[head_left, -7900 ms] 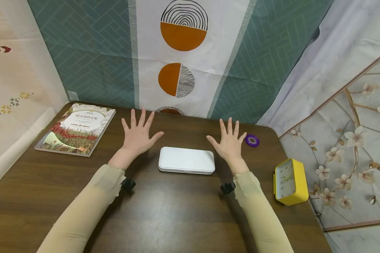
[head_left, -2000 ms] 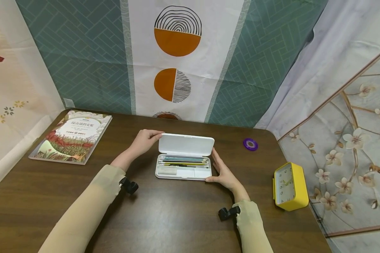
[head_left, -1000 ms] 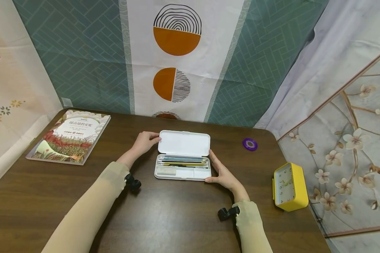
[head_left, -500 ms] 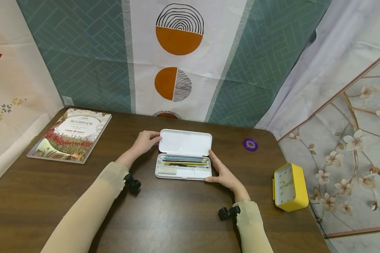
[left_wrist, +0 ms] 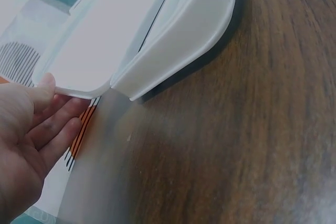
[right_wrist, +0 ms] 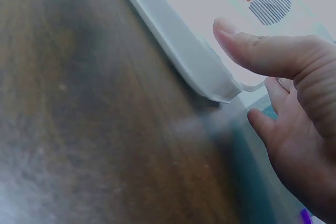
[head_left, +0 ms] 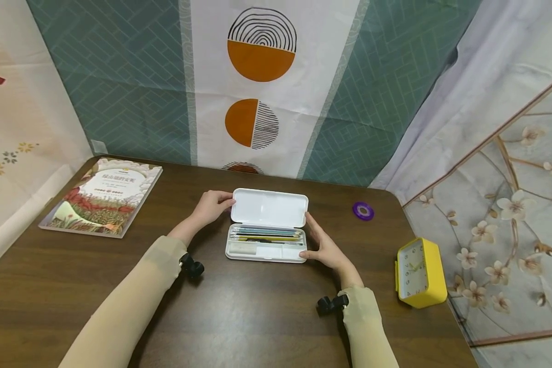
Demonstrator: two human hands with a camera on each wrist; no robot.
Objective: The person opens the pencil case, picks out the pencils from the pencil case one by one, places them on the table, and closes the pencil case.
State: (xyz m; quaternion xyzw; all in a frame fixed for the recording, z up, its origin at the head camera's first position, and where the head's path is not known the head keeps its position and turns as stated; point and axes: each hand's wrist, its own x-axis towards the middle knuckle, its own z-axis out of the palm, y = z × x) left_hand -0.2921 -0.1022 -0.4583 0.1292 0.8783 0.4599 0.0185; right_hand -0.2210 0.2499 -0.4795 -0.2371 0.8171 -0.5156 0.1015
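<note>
A white pencil case [head_left: 269,258] lies with its lid [head_left: 270,207] folded back, in the middle of the table. Several pencils [head_left: 267,232] fill its rear compartment, and a pale block [head_left: 242,248] like an eraser sits at the front left. My left hand [head_left: 208,208] pinches the lid's left corner; the left wrist view shows the thumb above and fingers below its rim. My right hand [head_left: 328,251] is at the case's right end. In the right wrist view its thumb [right_wrist: 262,53] is stretched out over the case; some fingertips are hidden behind the lid's corner.
An illustrated book [head_left: 106,197] lies at the back left of the brown table [head_left: 239,317]. To the right are a purple round object [head_left: 363,210] and a yellow alarm clock [head_left: 420,273]. Patterned cloths hang behind and at both sides.
From closed at first, the case has been opened and its lid tipped backward. Over the last half second my right thumb and fingers have shifted slightly away from the front corner; my left hand stays put.
</note>
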